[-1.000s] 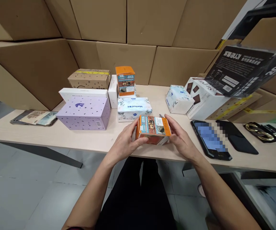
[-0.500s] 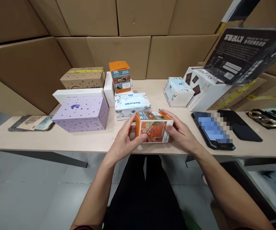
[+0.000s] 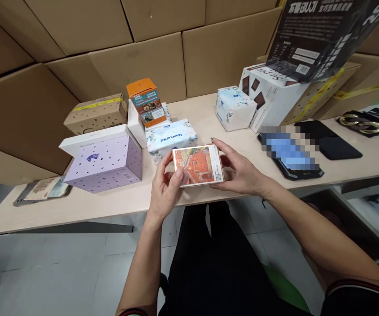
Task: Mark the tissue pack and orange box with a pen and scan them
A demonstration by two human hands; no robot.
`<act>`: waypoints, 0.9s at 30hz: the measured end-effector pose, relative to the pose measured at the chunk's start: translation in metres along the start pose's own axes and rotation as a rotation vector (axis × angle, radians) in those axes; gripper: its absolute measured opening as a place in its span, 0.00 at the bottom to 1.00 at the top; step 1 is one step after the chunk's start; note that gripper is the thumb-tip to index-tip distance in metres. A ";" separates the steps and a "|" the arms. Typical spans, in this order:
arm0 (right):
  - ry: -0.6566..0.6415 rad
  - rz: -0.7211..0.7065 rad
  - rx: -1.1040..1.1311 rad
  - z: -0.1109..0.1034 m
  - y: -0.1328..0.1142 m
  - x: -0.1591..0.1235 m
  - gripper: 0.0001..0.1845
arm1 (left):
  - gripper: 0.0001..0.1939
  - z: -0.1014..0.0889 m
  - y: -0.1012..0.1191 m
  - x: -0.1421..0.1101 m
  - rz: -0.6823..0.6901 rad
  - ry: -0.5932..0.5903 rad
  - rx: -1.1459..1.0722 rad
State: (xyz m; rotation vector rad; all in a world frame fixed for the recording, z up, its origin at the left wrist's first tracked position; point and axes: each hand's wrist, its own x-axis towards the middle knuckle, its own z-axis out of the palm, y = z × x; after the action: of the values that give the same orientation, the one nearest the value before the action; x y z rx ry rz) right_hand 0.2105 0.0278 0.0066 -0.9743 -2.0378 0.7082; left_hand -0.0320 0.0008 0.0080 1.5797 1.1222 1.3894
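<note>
Left hand (image 3: pixel 165 186) and right hand (image 3: pixel 240 171) are both pinching 1 small orange picture-printed cardboard box (image 3: pixel 198 165) by its ends, holding it just above the near edge of the beige counter (image 3: pixel 117 202), near the white tissue pack (image 3: pixel 171 138).

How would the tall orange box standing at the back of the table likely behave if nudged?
The orange box stands upright on its small end, so it probably tips easily. It looks like stiff printed card, likely light. It seems partly perched on the tissue pack, so footing may be uneven.
</note>
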 end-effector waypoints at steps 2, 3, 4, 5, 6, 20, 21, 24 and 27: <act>-0.011 0.038 0.036 0.000 -0.001 -0.001 0.59 | 0.34 -0.002 0.001 -0.001 -0.005 -0.034 -0.019; -0.018 0.058 0.069 -0.001 -0.001 -0.001 0.60 | 0.36 -0.003 0.001 -0.002 -0.004 -0.065 -0.035; -0.024 0.079 0.109 -0.001 -0.001 -0.002 0.60 | 0.39 -0.004 0.001 -0.002 0.002 -0.102 -0.051; -0.027 0.099 0.154 -0.002 -0.001 -0.002 0.60 | 0.43 -0.004 0.001 -0.002 0.015 -0.141 -0.063; -0.031 0.117 0.202 -0.002 -0.001 -0.002 0.60 | 0.46 -0.004 0.000 -0.003 0.027 -0.176 -0.070; -0.041 -0.178 -0.069 0.000 0.003 0.006 0.32 | 0.37 -0.002 -0.011 -0.004 0.328 0.137 0.156; -0.049 -0.208 -0.102 0.002 0.004 0.006 0.31 | 0.37 -0.002 -0.011 -0.003 0.381 0.162 0.207; -0.059 -0.326 -0.198 0.004 0.006 0.006 0.26 | 0.32 -0.002 -0.008 0.001 0.523 0.182 0.407; 0.077 -0.335 -0.320 0.003 0.007 0.005 0.21 | 0.28 0.000 -0.003 0.005 0.569 0.165 0.541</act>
State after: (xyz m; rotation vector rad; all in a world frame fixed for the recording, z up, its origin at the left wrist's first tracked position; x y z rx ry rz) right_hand 0.2090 0.0349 0.0018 -0.7869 -2.2127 0.1675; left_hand -0.0327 0.0061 0.0073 2.3404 1.2761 1.6880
